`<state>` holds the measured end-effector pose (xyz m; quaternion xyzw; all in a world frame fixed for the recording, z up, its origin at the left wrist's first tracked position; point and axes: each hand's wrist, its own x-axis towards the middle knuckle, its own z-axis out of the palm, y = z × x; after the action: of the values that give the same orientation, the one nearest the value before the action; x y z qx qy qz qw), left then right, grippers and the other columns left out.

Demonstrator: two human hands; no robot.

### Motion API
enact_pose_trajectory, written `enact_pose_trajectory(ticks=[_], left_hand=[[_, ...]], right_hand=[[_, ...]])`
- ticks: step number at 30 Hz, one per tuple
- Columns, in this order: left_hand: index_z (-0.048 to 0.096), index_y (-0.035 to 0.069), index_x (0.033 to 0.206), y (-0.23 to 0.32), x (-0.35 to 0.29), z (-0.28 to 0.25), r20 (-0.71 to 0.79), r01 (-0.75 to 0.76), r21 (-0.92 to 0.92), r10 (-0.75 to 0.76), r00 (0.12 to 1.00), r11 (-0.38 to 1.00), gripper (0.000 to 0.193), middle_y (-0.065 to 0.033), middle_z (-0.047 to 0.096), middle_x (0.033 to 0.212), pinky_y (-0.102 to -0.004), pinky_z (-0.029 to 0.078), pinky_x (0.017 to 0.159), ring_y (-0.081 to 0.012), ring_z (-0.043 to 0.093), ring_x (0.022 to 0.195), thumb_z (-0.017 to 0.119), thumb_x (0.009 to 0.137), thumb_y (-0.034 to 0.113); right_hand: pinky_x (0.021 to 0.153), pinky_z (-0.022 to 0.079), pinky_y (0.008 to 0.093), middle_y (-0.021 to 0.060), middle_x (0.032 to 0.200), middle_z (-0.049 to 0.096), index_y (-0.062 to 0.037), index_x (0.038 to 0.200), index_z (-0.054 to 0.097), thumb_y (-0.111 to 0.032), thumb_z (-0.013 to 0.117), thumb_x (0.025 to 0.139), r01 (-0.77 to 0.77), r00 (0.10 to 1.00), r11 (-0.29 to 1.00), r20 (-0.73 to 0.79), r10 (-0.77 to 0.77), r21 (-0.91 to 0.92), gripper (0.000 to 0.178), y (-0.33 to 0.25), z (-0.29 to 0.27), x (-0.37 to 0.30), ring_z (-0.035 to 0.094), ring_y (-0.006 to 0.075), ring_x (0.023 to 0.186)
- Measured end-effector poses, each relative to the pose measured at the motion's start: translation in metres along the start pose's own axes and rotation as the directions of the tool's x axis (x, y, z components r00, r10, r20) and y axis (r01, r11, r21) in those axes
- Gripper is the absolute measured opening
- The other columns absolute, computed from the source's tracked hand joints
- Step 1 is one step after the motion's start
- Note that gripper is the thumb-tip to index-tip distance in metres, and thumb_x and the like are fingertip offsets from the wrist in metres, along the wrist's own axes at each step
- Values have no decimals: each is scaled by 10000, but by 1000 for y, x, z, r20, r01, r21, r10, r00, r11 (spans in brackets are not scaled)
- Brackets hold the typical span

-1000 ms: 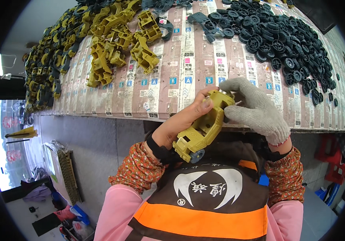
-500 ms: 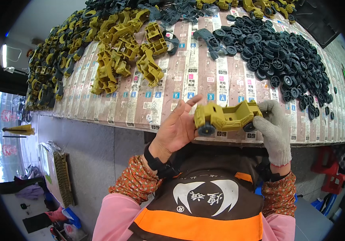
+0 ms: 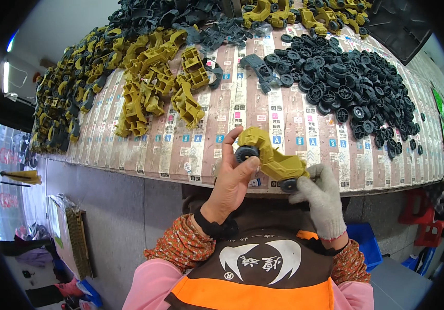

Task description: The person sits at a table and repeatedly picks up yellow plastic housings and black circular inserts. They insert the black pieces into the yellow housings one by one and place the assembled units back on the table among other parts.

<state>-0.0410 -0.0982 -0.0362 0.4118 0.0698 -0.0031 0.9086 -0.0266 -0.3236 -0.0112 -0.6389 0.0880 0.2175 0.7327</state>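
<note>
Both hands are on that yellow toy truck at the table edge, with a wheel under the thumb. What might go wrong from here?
1. The toy truck is held over the table edge, beyond the tabletop; a slip from the left hand or the gloved right hand would likely drop it to the floor.
2. The front wheel is pressed only by the thumb; it may go on crooked or pop off.
3. The glove may dull the grip near the rear wheel.

One held toy car [image 3: 272,157]; black wheels [image 3: 356,90] uncountable, maybe hundreds.
</note>
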Motion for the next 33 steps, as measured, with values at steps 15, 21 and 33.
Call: enact_pose_trajectory(ticks=[15, 21, 33], left_hand=[[380, 173, 1606, 8, 1, -5, -27, 147, -61, -149, 988, 987, 651, -167, 612, 1365, -456, 636, 899, -286, 690, 1127, 621, 1072, 457], [267, 175, 1655, 15, -4, 3, 65, 198, -17, -196, 978, 980, 783, -157, 610, 1328, -415, 626, 901, -270, 690, 1117, 706, 1037, 374], [320, 182, 1650, 2, -3, -2, 109, 263, 23, -264, 958, 964, 794, -140, 613, 1324, -427, 624, 911, -253, 682, 1098, 546, 1042, 639]], right_hand=[[797, 577, 470, 190, 1052, 640, -49, 1150, 647, -120, 686, 946, 205, 701, 60, 104, -705, -977, 219, -77, -76, 91, 696, 383, 953], [824, 590, 510, 217, 1085, 621, -31, 1083, 612, -133, 714, 910, 72, 791, -121, 130, -598, -990, 226, -77, -81, 132, 689, 428, 1007], [707, 573, 349, 144, 933, 728, -27, 1188, 635, -88, 656, 993, 280, 960, 857, 147, -240, -432, 206, -52, 2, 47, 731, 212, 791]])
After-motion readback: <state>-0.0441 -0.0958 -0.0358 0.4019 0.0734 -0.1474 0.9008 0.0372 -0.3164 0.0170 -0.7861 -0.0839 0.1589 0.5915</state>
